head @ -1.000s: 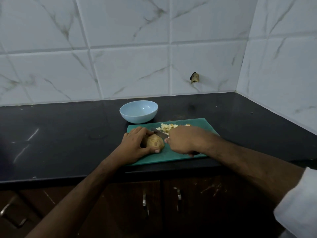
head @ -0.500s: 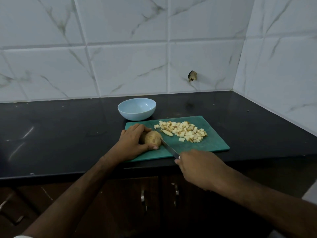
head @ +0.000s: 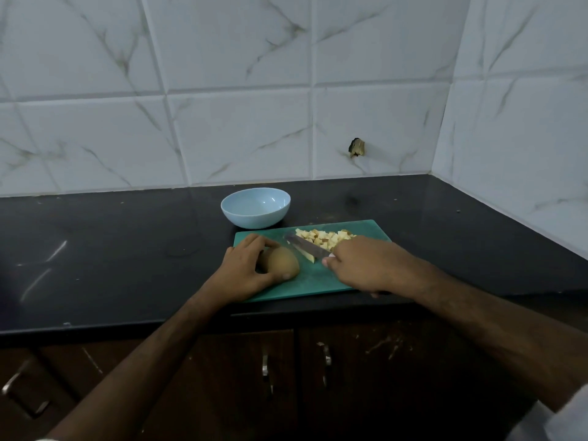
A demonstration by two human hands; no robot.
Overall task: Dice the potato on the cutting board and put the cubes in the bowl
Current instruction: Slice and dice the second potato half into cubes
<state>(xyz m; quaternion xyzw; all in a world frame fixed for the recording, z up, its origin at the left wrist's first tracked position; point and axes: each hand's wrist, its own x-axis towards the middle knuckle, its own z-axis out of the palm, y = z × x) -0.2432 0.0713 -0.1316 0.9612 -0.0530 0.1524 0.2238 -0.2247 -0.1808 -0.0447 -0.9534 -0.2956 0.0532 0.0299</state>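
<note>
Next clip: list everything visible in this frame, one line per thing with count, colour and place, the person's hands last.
bowl: one, light blue, on the counter behind the board, no cubes visible inside
cutting board: one, green, at the counter's front edge
potato: one uncut piece, brown, left part of the board
potato cubes: a pile, pale yellow, back of the board
knife: one, steel blade, over the board by the cubes
counter: black
wall tiles: white marbled
cabinet doors: dark brown, below
left hand: holds the potato
right hand: grips the knife

Right hand (head: 362, 265) back over board; knife (head: 307, 248) beside cubes (head: 324, 238).
</note>
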